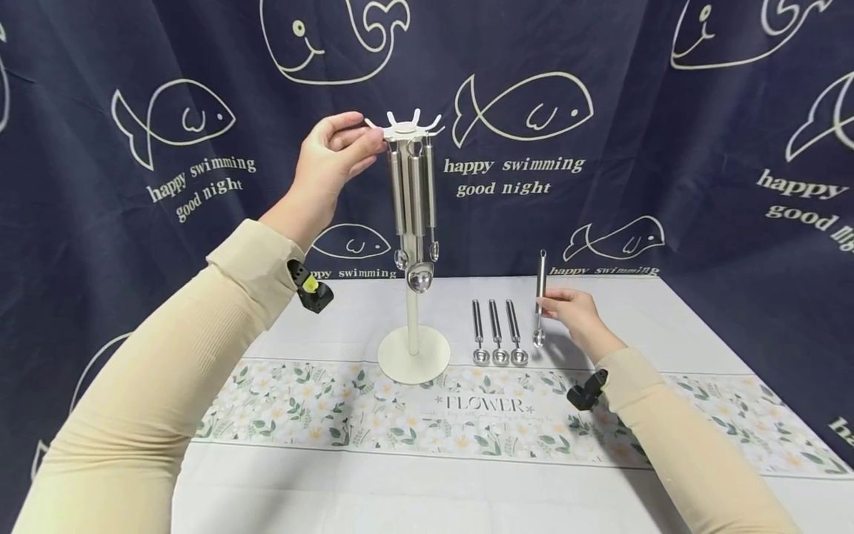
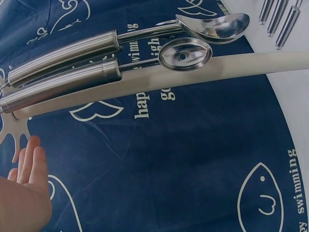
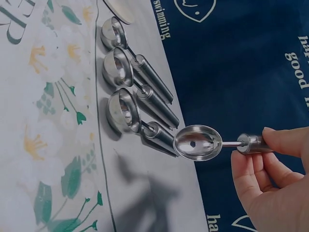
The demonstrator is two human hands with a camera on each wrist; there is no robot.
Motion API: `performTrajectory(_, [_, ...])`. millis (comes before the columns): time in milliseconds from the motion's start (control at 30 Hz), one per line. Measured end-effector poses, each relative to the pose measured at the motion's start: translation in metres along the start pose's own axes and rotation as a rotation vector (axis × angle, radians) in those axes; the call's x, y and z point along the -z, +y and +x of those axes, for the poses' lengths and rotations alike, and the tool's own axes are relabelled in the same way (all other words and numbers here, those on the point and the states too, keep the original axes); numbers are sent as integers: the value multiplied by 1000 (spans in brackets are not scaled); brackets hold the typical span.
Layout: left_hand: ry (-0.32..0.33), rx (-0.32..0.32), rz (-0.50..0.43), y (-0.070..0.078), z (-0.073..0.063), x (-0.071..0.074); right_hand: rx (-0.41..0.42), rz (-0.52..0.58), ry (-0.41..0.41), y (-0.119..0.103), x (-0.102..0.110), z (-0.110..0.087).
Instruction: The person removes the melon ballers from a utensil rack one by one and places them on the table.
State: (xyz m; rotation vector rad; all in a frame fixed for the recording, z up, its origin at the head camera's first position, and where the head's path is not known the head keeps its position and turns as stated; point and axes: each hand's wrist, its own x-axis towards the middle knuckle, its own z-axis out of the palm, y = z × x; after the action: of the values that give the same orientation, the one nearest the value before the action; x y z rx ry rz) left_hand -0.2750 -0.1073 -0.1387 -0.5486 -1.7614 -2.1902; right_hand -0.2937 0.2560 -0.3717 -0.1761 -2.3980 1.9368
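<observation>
A white rotating-style utensil rack (image 1: 414, 352) stands on the table, with hooks radiating from its top. My left hand (image 1: 333, 156) is at that top, thumb and fingertips pinching a hook on the left side. From other hooks hang several steel scoops (image 1: 415, 196); the left wrist view shows an oval one (image 2: 186, 54) with a hole in its bowl. My right hand (image 1: 575, 315) holds a steel melon baller (image 1: 540, 278) by its handle, bowl down, above the table. Its oval bowl (image 3: 197, 143) has a small hole. Three similar round-bowled scoops (image 1: 496, 326) lie side by side left of that hand.
A floral runner (image 1: 300, 404) with the word FLOWER crosses the white table (image 1: 320, 489). Dark blue curtains (image 1: 507, 44) with fish drawings hang behind and at both sides. Each wrist wears a black camera (image 1: 310, 288).
</observation>
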Motion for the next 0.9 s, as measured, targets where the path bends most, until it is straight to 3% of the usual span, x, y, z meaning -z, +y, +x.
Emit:
performTrajectory(267, [-47,47,-13,0,3,-1,-13,24,-36,4,1,0])
performTrajectory(433, [-46,25,-29,-3,4,-1,-33,36,-60,7,2,0])
performTrajectory(600, [-44,1,-31,-5,5,-1,-59,-33,-104,13,2,2])
performTrajectory(900, [-15,-28,-54,-8,7,-3,-108,-71,-102,23,-2,8])
